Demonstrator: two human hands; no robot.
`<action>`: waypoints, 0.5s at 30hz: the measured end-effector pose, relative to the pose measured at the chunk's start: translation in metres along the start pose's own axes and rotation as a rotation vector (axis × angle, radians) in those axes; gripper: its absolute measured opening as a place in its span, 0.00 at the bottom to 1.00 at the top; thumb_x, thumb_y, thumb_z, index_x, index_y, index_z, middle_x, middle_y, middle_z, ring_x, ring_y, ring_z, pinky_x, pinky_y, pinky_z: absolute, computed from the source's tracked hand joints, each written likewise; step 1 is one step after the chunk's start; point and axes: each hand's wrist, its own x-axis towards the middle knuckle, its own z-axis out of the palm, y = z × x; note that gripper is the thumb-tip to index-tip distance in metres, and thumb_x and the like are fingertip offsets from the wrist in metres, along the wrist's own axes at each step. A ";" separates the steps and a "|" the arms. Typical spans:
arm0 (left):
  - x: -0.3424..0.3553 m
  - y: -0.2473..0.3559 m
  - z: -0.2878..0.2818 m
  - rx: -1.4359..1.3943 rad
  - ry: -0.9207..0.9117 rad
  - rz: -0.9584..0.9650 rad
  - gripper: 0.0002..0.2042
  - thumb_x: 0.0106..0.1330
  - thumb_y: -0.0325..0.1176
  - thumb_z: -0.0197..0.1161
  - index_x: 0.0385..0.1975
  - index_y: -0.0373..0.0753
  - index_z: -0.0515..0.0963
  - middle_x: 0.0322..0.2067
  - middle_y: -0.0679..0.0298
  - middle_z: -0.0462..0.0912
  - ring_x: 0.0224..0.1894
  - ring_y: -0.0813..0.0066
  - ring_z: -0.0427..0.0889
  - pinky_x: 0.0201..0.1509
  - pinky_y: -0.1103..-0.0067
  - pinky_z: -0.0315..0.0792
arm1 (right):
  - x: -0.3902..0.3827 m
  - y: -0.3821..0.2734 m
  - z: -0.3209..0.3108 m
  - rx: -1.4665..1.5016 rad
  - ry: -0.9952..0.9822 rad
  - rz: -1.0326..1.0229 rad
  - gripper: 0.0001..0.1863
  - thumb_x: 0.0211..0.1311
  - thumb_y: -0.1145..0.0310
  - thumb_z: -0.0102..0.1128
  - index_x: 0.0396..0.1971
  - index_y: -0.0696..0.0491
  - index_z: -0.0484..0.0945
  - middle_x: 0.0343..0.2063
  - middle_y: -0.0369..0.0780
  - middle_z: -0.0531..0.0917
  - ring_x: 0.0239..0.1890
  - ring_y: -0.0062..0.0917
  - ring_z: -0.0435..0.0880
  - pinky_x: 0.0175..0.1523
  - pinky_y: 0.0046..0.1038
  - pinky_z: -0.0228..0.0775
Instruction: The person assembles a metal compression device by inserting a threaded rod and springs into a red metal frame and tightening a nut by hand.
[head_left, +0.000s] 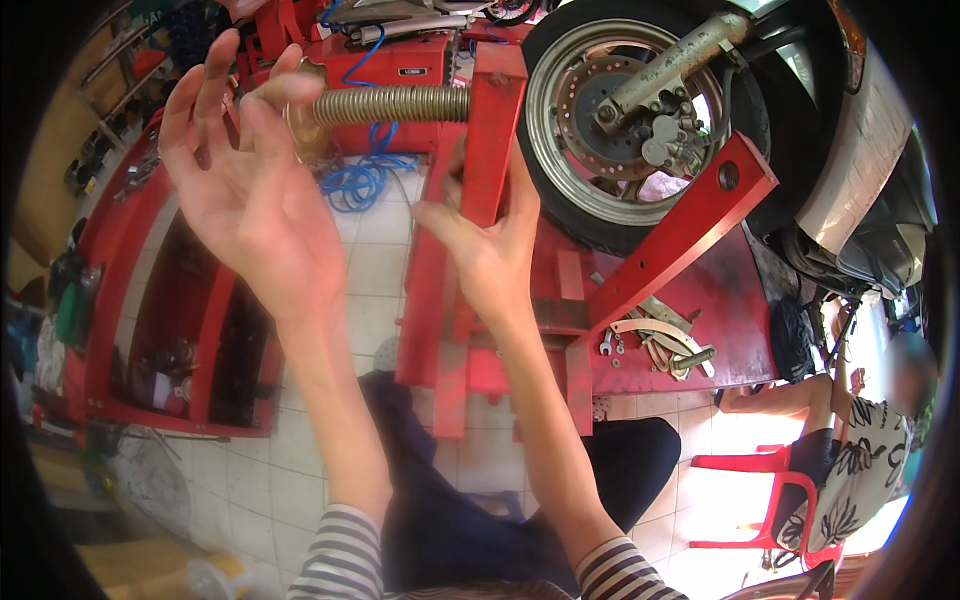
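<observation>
A thick threaded rod (395, 104) runs level through the top of a red steel upright (494, 130) of a wheel clamp. At the rod's left end is a brass-coloured round knob (312, 125), partly hidden by fingers and blurred. My left hand (250, 190) is beside this knob, its fingers spread and loosely bent, some of them in front of it. Lower on the upright, my right hand (492, 235) wraps round the steel, thumb on the near side. Just right of the upright stands a motorcycle wheel (590, 120) with a brake disc. The clamp's other red arm (690, 230) slants up in front of the tyre.
Metal parts and a spanner (606, 342) lie on the red lift platform (735, 350). Blue hose (350, 190) coils on the tiled floor. A red rack (190, 300) stands at left. At right, a person (850, 470) sits on a red chair (740, 462).
</observation>
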 end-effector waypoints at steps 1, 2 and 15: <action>0.000 0.003 0.000 0.062 -0.018 0.019 0.21 0.68 0.22 0.54 0.58 0.32 0.58 0.60 0.47 0.63 0.58 0.56 0.73 0.65 0.63 0.66 | 0.000 0.001 0.001 0.012 0.015 -0.017 0.24 0.39 0.76 0.62 0.42 0.63 0.70 0.23 0.40 0.78 0.26 0.20 0.71 0.37 0.23 0.68; 0.001 0.006 0.000 0.125 -0.037 0.038 0.22 0.67 0.20 0.54 0.59 0.32 0.57 0.61 0.47 0.62 0.58 0.55 0.73 0.66 0.62 0.66 | 0.000 0.001 0.002 0.024 0.029 -0.034 0.24 0.39 0.76 0.62 0.42 0.63 0.70 0.23 0.39 0.78 0.26 0.19 0.71 0.37 0.24 0.68; -0.012 0.031 -0.007 0.404 -0.047 -0.586 0.21 0.75 0.42 0.48 0.57 0.32 0.70 0.50 0.59 0.77 0.53 0.74 0.74 0.59 0.71 0.65 | -0.001 0.002 0.002 0.122 -0.010 0.018 0.24 0.37 0.84 0.64 0.40 0.57 0.70 0.31 0.31 0.68 0.30 0.14 0.64 0.35 0.18 0.58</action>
